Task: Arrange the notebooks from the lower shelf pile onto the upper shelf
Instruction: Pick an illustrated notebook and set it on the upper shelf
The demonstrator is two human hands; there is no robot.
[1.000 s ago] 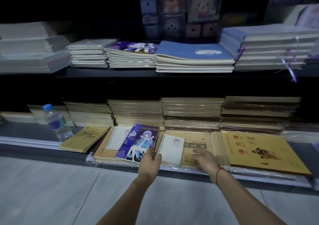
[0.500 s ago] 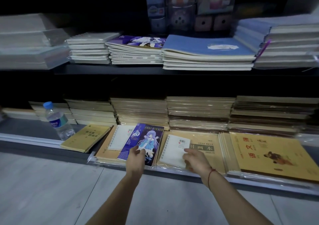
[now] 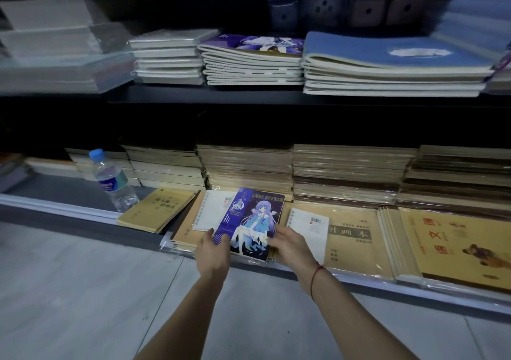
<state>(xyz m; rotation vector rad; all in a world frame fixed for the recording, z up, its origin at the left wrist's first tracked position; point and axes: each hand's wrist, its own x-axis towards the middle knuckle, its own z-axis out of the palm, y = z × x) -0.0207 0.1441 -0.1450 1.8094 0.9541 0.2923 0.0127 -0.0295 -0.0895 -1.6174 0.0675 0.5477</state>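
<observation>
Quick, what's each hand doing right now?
Left hand: grips the purple anime notebook at its lower left corner.
Right hand: holds the same notebook's right edge.

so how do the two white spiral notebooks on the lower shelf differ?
The left white spiral notebook is partly covered by the purple anime-cover notebook; the right white spiral notebook lies fully uncovered. The right one's barcode label shows whole, the left one's only at the covered edge. The right one sits beside the right hand. Both lie flat, binding leftward.
</observation>
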